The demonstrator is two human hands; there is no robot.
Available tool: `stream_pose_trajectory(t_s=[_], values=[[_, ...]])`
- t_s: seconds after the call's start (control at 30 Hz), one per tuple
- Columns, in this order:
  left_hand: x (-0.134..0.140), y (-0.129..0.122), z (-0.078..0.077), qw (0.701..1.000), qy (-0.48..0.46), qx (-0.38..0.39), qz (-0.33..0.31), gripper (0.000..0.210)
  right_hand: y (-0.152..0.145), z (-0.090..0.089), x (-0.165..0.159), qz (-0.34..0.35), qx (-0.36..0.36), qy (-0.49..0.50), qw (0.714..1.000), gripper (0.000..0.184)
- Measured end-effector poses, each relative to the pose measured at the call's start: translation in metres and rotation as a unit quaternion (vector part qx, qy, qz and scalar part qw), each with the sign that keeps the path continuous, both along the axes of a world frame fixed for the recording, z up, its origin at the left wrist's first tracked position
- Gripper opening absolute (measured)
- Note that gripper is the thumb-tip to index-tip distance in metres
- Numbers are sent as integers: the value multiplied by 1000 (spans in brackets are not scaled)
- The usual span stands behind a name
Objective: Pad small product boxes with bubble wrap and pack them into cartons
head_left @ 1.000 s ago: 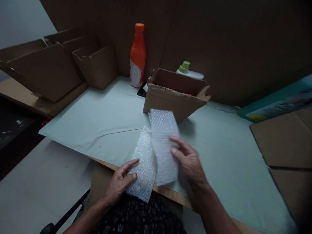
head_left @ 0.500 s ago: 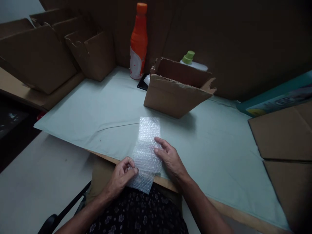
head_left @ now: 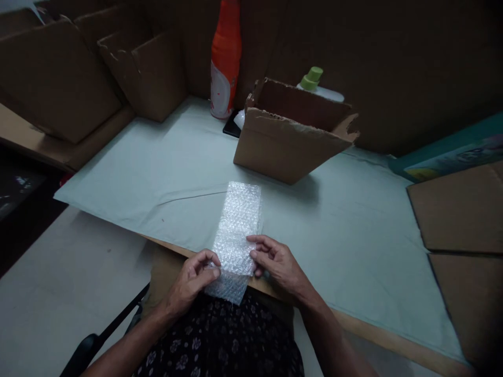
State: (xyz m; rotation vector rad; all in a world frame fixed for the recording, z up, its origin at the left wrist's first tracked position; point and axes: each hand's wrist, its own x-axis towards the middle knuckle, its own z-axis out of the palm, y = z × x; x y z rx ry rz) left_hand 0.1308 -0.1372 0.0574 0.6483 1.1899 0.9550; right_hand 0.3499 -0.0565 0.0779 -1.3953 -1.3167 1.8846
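A strip of clear bubble wrap point(head_left: 238, 225) lies over the front edge of the cloth-covered table, its near end hanging above my lap. It looks layered, with an upper piece over a lower one. My left hand point(head_left: 194, 277) pinches its left edge near the table's front between thumb and fingers. On the opposite edge, my right hand point(head_left: 275, 259) grips the wrap, thumb on top and some fingertips tucked at the side. Whether anything lies inside the layers I cannot tell.
An opened cardboard box point(head_left: 286, 144) stands beyond the wrap. Behind it are an orange bottle point(head_left: 226, 63), a green-capped bottle point(head_left: 312, 78) and a black flat object point(head_left: 231, 129). More cardboard boxes point(head_left: 145, 76) stand at the left; cardboard point(head_left: 459, 209) lies at the right.
The bubble wrap's upper layer now lies flatter and straighter. My right hand has moved slightly down along its right edge. The view has tilted a little downward.
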Motion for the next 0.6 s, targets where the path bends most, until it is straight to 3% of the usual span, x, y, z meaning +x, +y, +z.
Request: stream_pose_trajectory(t_s=[0.13, 0.23, 0.3, 0.37, 0.43, 0.47, 0.53, 0.6], values=[[-3, -3, -3, 1000, -16, -25, -5, 47, -5, 1, 11, 71, -11, -6, 997, 46], [-2, 0, 1, 997, -34, -64, 18, 47, -14, 6, 30, 130, 108, -91, 981, 42], [0, 4, 7, 992, -61, -98, 44, 46, -23, 6, 41, 146, 254, -172, 941, 46], [2, 10, 14, 985, -94, -130, 59, 47, -34, 1, 46, 163, 395, -226, 875, 64], [3, 16, 20, 978, -126, -152, 64, 50, -42, -8, 41, 182, 487, -236, 821, 81], [3, 18, 23, 976, -138, -157, 62, 51, -44, -12, 36, 180, 512, -228, 809, 85], [4, 21, 25, 976, -147, -153, 52, 57, -40, -20, 22, 148, 523, -200, 815, 85], [4, 19, 26, 987, -105, -114, 49, 68, -27, -23, 9, 82, 484, -185, 851, 75]])
